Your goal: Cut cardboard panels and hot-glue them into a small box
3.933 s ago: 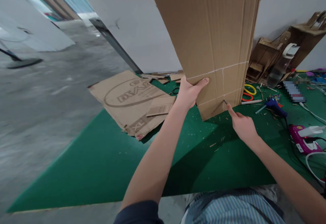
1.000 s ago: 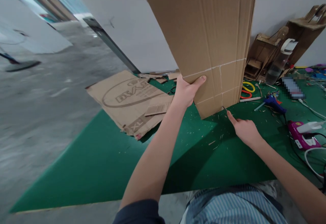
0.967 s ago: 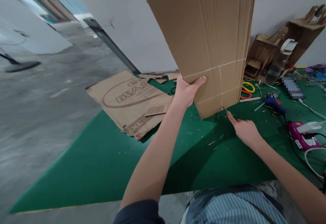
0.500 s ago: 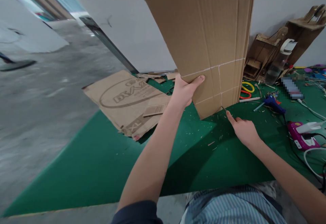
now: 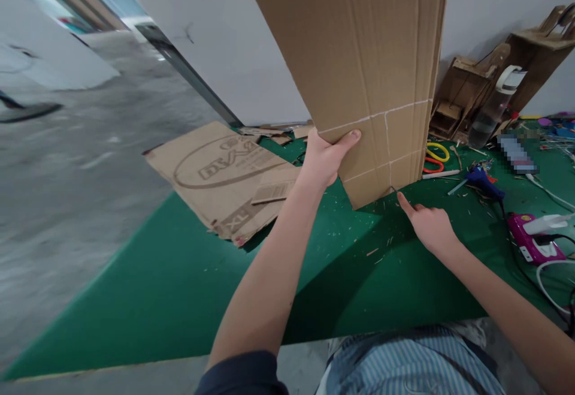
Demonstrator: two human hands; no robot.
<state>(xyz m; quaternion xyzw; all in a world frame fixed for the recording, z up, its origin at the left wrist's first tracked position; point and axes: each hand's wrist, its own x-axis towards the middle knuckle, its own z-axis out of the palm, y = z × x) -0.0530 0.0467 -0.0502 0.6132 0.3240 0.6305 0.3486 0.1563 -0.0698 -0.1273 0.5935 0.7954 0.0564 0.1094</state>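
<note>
A tall sheet of brown cardboard (image 5: 381, 47) stands tilted on the green table (image 5: 188, 287). White lines are drawn across its lower part, with one running down to the bottom edge. My left hand (image 5: 326, 158) grips its left edge, thumb flat on the front and fingers behind. Low on the right, my right hand (image 5: 431, 227) is closed around a slim knife (image 5: 394, 190), index finger stretched along it. Only the thin dark blade shows, its tip touching the cardboard where the vertical line meets the bottom edge; the handle is hidden in my palm.
Printed cardboard (image 5: 224, 173) lies left of my left arm. To the right are scissors (image 5: 438, 153), a blue glue gun (image 5: 485, 184), a phone (image 5: 516, 154), a water bottle (image 5: 496, 107) and a pink power strip (image 5: 534, 239) with cables. Cardboard models (image 5: 521, 59) stand by the wall.
Almost nothing differs. The view has shifted very slightly, while both hands keep their hold and the blade stays at the cardboard's bottom edge.
</note>
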